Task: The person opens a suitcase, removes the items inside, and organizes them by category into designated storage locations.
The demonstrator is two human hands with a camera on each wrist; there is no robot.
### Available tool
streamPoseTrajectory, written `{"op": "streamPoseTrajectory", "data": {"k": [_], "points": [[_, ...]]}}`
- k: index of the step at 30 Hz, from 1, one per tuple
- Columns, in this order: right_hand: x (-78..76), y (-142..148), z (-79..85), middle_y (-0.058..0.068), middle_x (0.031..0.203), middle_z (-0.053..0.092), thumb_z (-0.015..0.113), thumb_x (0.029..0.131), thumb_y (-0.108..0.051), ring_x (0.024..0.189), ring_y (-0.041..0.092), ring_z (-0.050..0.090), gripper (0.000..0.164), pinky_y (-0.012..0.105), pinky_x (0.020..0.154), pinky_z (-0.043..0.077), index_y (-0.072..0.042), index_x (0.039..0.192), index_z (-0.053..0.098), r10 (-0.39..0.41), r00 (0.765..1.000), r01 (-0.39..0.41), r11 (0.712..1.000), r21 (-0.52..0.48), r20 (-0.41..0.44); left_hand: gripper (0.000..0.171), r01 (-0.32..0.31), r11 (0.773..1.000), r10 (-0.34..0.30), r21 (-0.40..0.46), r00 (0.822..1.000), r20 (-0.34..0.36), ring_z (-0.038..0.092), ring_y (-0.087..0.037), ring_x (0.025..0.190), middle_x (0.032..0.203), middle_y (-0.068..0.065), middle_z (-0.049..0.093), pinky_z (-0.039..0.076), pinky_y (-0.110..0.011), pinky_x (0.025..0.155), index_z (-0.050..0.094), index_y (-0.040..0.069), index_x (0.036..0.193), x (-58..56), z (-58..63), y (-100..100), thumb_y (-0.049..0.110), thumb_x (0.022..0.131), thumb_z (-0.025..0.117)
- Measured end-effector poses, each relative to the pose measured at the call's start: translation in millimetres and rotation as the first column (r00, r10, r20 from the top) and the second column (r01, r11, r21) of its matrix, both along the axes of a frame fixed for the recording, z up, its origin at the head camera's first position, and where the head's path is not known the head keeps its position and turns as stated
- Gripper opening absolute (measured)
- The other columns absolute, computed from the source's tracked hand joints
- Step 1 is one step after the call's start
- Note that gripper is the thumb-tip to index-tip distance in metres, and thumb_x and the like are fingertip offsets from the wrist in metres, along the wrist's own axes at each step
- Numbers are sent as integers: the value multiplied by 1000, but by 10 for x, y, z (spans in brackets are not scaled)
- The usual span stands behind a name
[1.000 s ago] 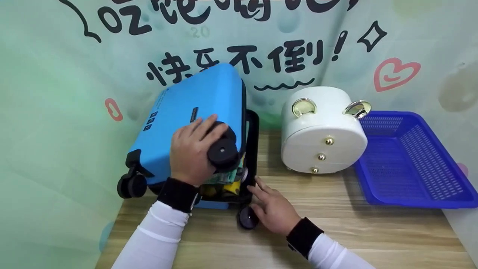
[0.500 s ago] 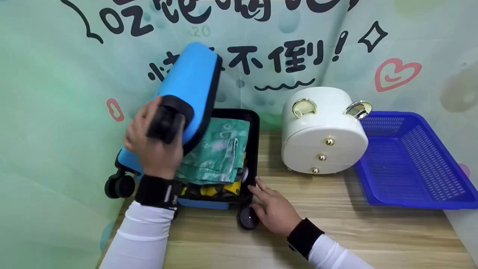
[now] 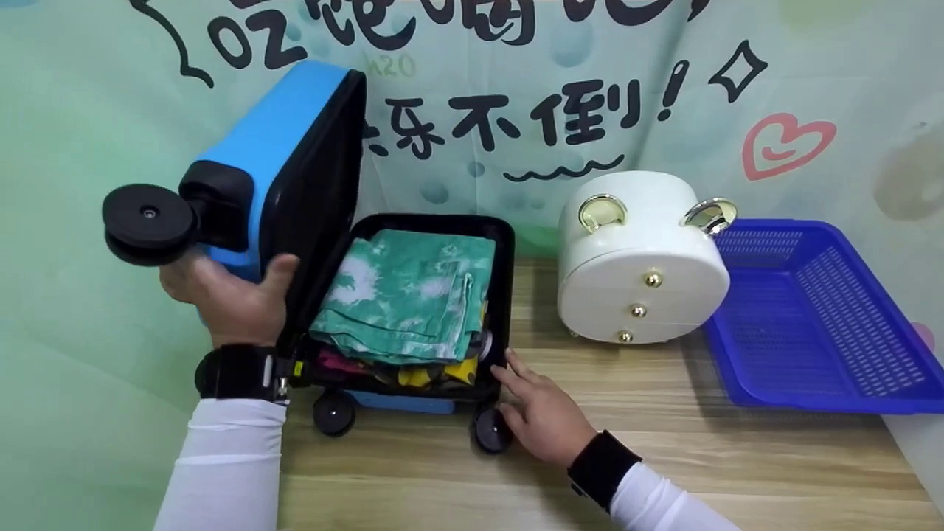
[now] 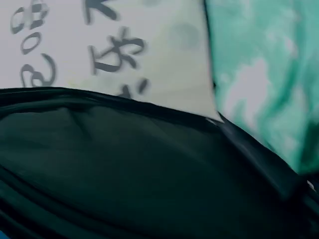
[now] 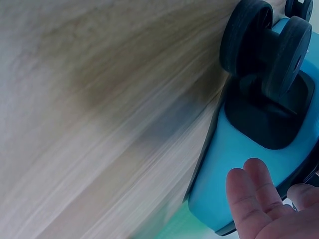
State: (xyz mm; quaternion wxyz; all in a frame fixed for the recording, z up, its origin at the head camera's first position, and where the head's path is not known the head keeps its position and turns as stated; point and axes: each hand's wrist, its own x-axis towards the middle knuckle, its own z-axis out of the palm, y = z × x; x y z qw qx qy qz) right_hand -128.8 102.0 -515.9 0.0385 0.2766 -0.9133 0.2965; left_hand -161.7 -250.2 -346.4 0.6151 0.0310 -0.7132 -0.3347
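We see a blue suitcase [image 3: 504, 295] lying on the wood-patterned counter [image 3: 737, 457], left of the middle, its lid [image 3: 274, 122] raised and standing tilted on the left. Our left grip [image 3: 240, 302], a bare hand, is at the lid's near end, just below a black wheel [image 3: 147, 217] that juts out from its corner. The thumb is straight and set wide of the fingers, in front of the lid's dark inner side; most of the fingers are hidden or blurred, so we cannot tell whether they curl round the edge. From the left wrist we see the lid's dark lining [image 4: 124, 164].

Our right grip [image 3: 546, 417] lies relaxed and wide, holding nothing, its fingertips at the near right corner of the suitcase's base, beside another wheel [image 3: 492, 430]. From the right wrist we make out two straight fingers in front of the blue shell; how firmly they press, we cannot tell.

In the base we find a folded green and white cloth [image 3: 402, 291] on top, with a yellow item [image 3: 461, 371] and a pink item [image 3: 341, 363] peeking out beneath its near edge.

To the right of the suitcase, well apart from it, stands a white box [image 3: 634, 243] with gold knobs, and just beside that a blue basket [image 3: 818, 332]. Behind everything we have a pale green printed backdrop [image 3: 811, 74].
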Motion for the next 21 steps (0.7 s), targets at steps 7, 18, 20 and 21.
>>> {"op": "streamPoseTrajectory", "data": {"k": [7,18,20,21], "points": [[-32,86,12,6,156,24,60,94,-33,127,34,43,59,47,102,36,-24,148,39,34,999,-34,999,29,11,91,-110,991,122,-81,979,161,22,-18,134,147,-10,30,12,-38,110,34,5,144,-22,-414,-177,33,70,79],[-158,460,29,3,156,21,65,92,-31,132,36,37,67,49,105,31,-27,150,32,-109,994,108,994,31,4,84,-102,995,92,21,955,282,-8,-15,142,158,-13,-5,0,-31,112,5,2,153,73,-713,-256,6,87,58],[-173,542,34,2,156,20,65,92,-31,133,36,36,67,49,105,30,-24,150,33,-132,991,132,991,22,4,83,-103,994,86,42,950,301,-13,-14,142,158,-14,-9,-2,-29,112,2,2,153,78,-742,-276,4,88,54],[-179,580,35,3,156,20,65,92,-30,133,35,35,67,49,105,30,-22,150,33,-140,990,140,990,16,1,82,-105,993,85,51,948,306,-15,-14,141,158,-15,-10,-2,-29,112,0,1,152,80,-753,-287,3,89,53]]}}
